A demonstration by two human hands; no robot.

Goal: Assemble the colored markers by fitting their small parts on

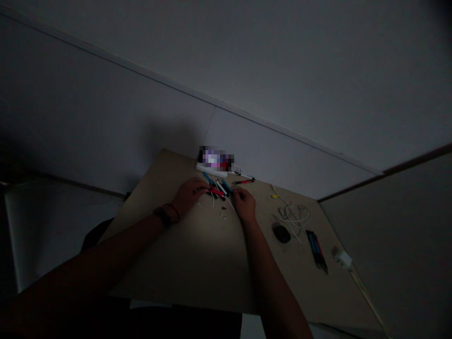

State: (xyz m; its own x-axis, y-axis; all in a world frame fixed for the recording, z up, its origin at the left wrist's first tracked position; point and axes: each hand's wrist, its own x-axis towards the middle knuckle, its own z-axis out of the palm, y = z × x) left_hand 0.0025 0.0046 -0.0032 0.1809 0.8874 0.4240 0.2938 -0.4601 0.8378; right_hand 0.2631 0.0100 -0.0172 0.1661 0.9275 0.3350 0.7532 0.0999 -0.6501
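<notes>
Left grip [190, 193]: fingers bent, tips at left edge of the pen parts [216, 191]; too dim to tell whether grasping. Right grip [245, 203]: fingers curled at their right edge, hold likewise unclear. Parts lie between both grips on the worktop [197, 256]. Just far: pixelated lit screen [213, 158]. Right: mouse [281, 232], white cable [302, 219], pens [317, 252].

black mouse [281, 232] beside tangled white cable [294, 219]; white plug [342, 258] farther right
</notes>
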